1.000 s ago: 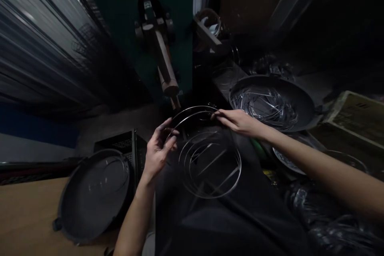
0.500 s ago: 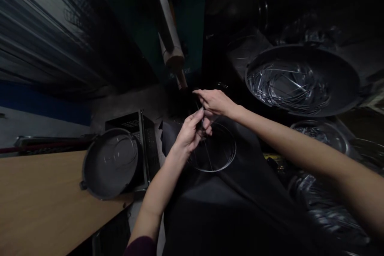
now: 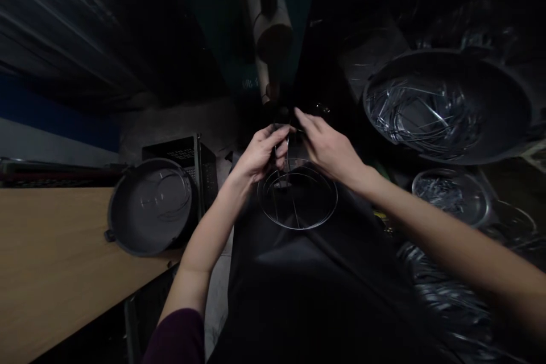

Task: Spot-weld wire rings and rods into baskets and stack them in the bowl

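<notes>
A thin metal wire ring frame (image 3: 298, 205) with spokes rests on my dark-clothed lap in the middle. My left hand (image 3: 258, 156) is closed, pinching a wire at the frame's upper edge. Close beside it, my right hand (image 3: 328, 148) also pinches a wire at the same spot, fingertips pointing left. The two hands nearly touch below a machine's nozzle tip (image 3: 270, 91). What exactly sits between the fingertips is too dark to make out.
A large dark pan (image 3: 507, 142) of loose wire pieces stands at the right, with a smaller bowl (image 3: 478, 219) of wires below it. At the left a round dark pan (image 3: 128, 239) holding a few rings sits on a wooden bench (image 3: 51, 273), beside a black crate (image 3: 179, 151).
The hands came together from holding a wide ring apart to pinching at one spot near the nozzle. The view tilted downward, and the ring frame now lies lower on the lap.
</notes>
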{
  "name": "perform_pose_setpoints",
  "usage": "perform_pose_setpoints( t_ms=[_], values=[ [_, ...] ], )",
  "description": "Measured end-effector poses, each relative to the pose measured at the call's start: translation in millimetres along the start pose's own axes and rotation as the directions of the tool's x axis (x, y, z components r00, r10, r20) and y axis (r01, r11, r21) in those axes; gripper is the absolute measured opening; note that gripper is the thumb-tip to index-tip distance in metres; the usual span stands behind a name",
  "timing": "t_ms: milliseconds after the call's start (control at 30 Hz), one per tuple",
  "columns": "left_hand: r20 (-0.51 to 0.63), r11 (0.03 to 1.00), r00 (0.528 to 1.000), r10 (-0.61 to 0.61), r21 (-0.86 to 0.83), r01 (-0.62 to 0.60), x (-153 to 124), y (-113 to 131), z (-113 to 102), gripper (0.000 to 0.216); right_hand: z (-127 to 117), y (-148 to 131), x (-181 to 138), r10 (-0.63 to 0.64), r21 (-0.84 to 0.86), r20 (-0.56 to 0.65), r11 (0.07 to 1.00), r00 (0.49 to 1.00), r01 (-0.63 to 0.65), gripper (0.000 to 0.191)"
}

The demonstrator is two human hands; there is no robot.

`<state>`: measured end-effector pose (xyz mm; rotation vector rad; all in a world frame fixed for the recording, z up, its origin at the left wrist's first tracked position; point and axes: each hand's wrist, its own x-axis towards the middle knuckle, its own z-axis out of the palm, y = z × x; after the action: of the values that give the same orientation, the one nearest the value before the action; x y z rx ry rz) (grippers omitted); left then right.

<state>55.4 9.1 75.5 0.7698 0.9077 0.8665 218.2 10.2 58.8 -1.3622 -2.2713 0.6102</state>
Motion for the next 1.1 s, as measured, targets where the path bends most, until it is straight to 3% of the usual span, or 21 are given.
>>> perform_pose_setpoints(
  t_ms=[133,200,333,467,567,667,833,967,1100],
  values=[
    [0.013,0.999,1.0,-0.022,-0.031,0.022,3.4,3.8,-3.3,0.026,15.3,-16.9,-60.5,-0.068,0.347,0.258,0.938,0.964,-0.026,0.033],
    [0.021,0.999,0.999,-0.027,-0.029,0.027,2.5,4.2,-4.6,0.027,25.9,-22.2,-77.7,-0.066,0.428,0.313,0.9,0.947,-0.078,0.028],
    [0.016,0.994,1.0,-0.004,0.114,0.003,8.3,-5.2,-32.5,0.039,30.3,-20.7,-84.9,0.039,0.449,0.243,0.881,0.969,-0.148,0.024],
    [-0.062,0.91,0.97,0.234,0.365,-0.197,46.2,-33.6,-70.2,0.044,19.2,-14.0,-87.9,0.083,0.46,0.192,0.873,0.978,-0.164,0.02],
    [0.108,0.849,0.938,0.33,0.4,-0.345,87.8,-53.6,-71.6,0.053,15.8,-15.8,-94.5,0.118,0.455,0.152,0.873,0.981,-0.175,0.017],
    [0.293,0.819,0.902,0.317,0.395,-0.416,114.3,-64.6,-62.9,0.036,13.6,-18.9,-98.3,0.181,0.437,0.154,0.869,0.971,-0.231,0.017],
    [0.263,0.78,0.919,0.295,0.489,-0.391,108.3,-74.1,-78.1,0.035,3.0,-11.0,-95.4,0.359,0.422,0.23,0.801,0.905,-0.425,0.023],
    [0.334,0.747,0.896,0.294,0.505,-0.433,102.6,-63.0,-87.3,0.024,8.0,-6.8,-97.6,0.345,0.457,0.29,0.77,0.893,-0.446,0.034],
    [0.362,0.668,0.889,0.279,0.592,-0.451,105.7,-38.6,-81.1,0.014,34.4,-11.6,-113.3,0.471,0.56,0.166,0.678,0.867,-0.476,0.038]
  ],
)
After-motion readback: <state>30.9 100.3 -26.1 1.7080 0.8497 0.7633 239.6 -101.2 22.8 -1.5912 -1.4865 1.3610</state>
